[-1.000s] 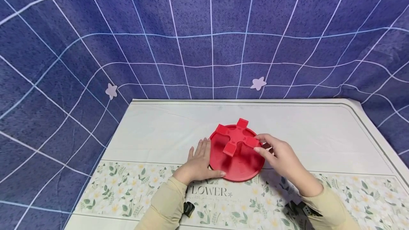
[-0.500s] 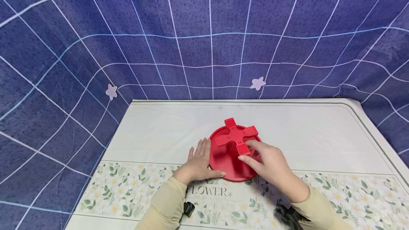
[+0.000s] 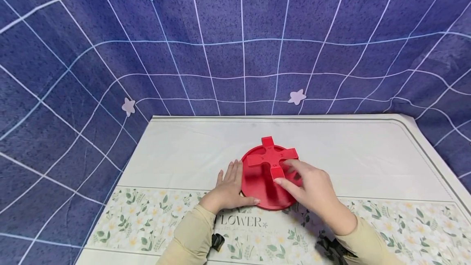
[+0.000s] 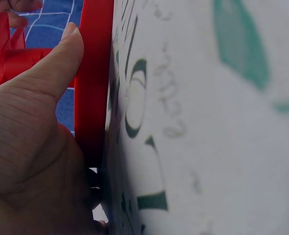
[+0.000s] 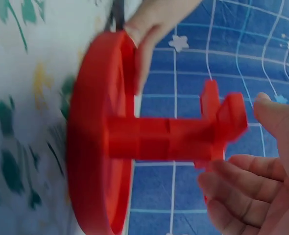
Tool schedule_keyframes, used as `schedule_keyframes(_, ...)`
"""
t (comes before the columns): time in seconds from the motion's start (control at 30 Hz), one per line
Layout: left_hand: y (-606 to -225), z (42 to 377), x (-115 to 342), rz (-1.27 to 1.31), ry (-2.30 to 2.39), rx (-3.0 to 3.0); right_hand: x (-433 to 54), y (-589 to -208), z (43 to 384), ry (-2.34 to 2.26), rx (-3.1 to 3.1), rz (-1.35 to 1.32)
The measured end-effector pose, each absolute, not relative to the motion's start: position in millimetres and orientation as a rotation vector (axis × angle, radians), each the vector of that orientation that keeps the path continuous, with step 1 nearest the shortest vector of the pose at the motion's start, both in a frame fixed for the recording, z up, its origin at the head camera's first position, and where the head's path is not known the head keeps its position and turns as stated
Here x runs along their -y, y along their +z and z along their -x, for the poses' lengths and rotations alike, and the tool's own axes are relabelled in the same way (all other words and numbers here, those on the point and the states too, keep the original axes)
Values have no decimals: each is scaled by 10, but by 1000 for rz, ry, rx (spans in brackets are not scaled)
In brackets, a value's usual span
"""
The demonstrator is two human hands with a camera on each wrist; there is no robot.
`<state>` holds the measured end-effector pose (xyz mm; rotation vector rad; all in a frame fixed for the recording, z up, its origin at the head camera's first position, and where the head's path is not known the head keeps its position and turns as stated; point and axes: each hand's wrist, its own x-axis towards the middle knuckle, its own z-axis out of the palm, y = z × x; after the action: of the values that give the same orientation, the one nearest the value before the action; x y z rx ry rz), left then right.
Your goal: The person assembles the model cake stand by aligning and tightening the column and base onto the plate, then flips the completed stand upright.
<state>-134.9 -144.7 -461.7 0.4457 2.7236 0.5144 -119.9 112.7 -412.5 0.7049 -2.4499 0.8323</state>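
A red round base (image 3: 285, 199) with a raised rim lies on the table, carrying a thick post (image 5: 154, 138) topped by a cross-shaped piece (image 3: 271, 156) with printed marks. My left hand (image 3: 229, 189) presses on the base's left side, fingers straight along the edge. Its thumb (image 4: 68, 54) lies over the rim in the left wrist view. My right hand (image 3: 312, 183) is at the cross's near arm, thumb tip right by the arm's end and the other fingertips behind it. In the right wrist view, thumb and loosely bent fingers stand apart, the fingertips overlapping the cross.
A white tablecloth (image 3: 191, 146) with a floral band (image 3: 147, 216) and lettering covers the table. Behind it and at the left hangs a blue grid-patterned curtain (image 3: 220, 60) with star shapes. Black wrist straps (image 3: 217, 240) sit at both sleeves.
The cross has turned clockwise as seen from above, mostly in the first half second. My right hand has moved left with it, from the right arm's earlier place. My left hand stays put.
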Motion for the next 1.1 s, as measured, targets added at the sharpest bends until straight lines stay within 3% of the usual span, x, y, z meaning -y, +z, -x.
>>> schedule_keyframes(0.43, -4578, 1338, 1436, -441, 512, -2711, -1403, -4149, 1477, 1003, 2541, -695)
schedule_keyframes(1.1, -4540, 1331, 1427, -419, 493, -2711, -1425, -4162, 1361, 1326, 2618, -513)
